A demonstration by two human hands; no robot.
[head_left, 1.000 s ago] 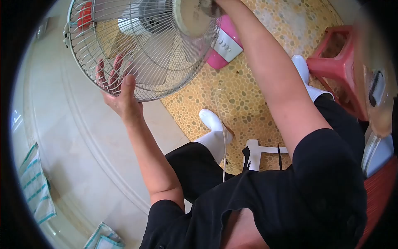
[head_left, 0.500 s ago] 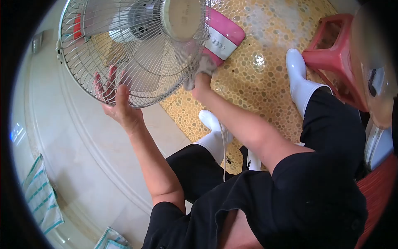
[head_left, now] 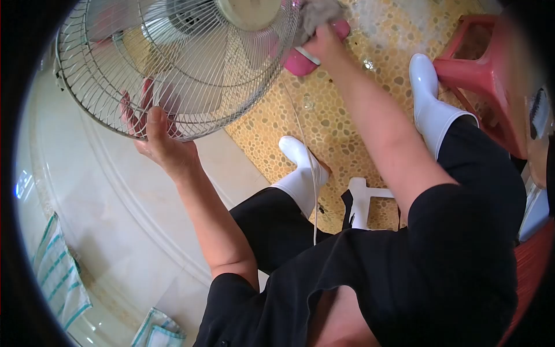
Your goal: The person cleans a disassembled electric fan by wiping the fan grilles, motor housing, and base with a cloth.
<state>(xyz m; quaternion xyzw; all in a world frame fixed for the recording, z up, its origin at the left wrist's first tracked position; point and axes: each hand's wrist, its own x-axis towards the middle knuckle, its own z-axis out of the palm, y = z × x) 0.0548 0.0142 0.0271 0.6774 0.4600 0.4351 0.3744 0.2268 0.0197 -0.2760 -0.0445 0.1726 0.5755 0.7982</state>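
Observation:
A floor fan with a round wire grille (head_left: 199,124) and a pale round centre cap fills the upper left. My left hand (head_left: 165,141) is closed around the grille's lower rim, its thumb in front and its fingers partly behind the wires. A bunched grey cloth (head_left: 318,14) is in my right hand (head_left: 325,43), beside the grille's right edge. That hand and the cloth lie over the fan's pink base (head_left: 300,62), hiding much of it. Whether the cloth presses on the base or on the grille, I cannot tell.
White boots (head_left: 425,81) stand on the wet pebble-patterned floor (head_left: 324,121), where suds show at the top. A red plastic stool (head_left: 485,69) is at the right. A cord (head_left: 315,191) hangs near my left leg. Striped cloths (head_left: 58,272) lie lower left.
My right hand has moved up and to the right with the grey cloth, now covering part of the pink base. The grille and my left hand appear slightly farther up and left.

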